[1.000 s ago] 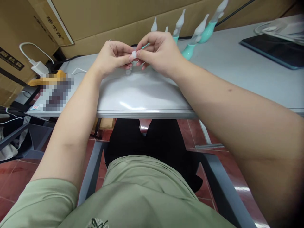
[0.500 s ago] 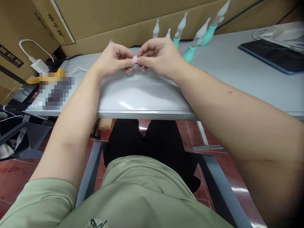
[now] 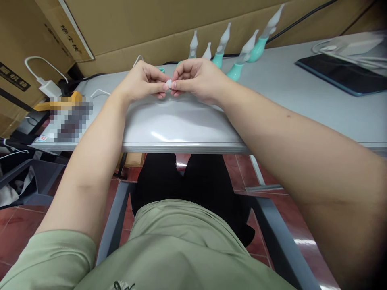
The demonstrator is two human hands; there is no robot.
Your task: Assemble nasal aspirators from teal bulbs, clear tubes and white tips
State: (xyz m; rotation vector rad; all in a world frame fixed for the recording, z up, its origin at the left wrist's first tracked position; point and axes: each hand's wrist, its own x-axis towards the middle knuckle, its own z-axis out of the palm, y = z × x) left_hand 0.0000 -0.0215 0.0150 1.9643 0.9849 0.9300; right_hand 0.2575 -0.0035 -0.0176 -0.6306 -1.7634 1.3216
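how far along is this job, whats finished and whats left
Three teal bulbs look finished, white tips on; two more tips stand behind the right hand, bases hidden. In hand: a small white piece, pinched between it and the left hand. Seemingly left: fitting that piece, and perhaps topping the teal rim, which shows no tip.

Cardboard (image 3: 169, 24) stands behind the far edge of the worktop (image 3: 181, 125). Squeeze bulbs (image 3: 234, 72) cluster before it, right of the small piece (image 3: 169, 83) between left hand (image 3: 143, 82) and right hand (image 3: 199, 78). A tablet (image 3: 341, 72) lies farther right; a charger (image 3: 50, 88) is far left.
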